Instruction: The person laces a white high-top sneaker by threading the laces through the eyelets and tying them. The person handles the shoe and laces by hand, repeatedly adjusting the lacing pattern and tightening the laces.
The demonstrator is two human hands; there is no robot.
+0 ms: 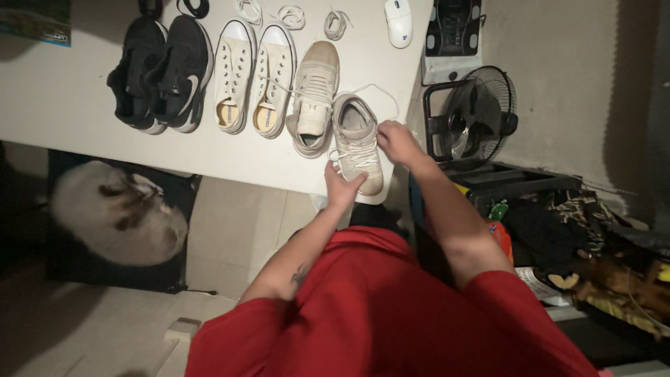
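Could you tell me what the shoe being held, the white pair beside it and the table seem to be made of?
The beige shoe under the left hand and right hand looks like matte, scuffed leather or suede; which one is unclear. The white pair seems woven canvas with rubber toe caps. The table looks like smooth white laminate.

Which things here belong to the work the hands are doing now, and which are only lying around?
In hand:
- beige shoe at the table edge, held at its toe by the left hand
- its white lace, with the right hand at it

Lying about:
- second beige shoe
- white sneakers
- black sneakers
- loose laces
- white mouse
- fan
- cat on the floor
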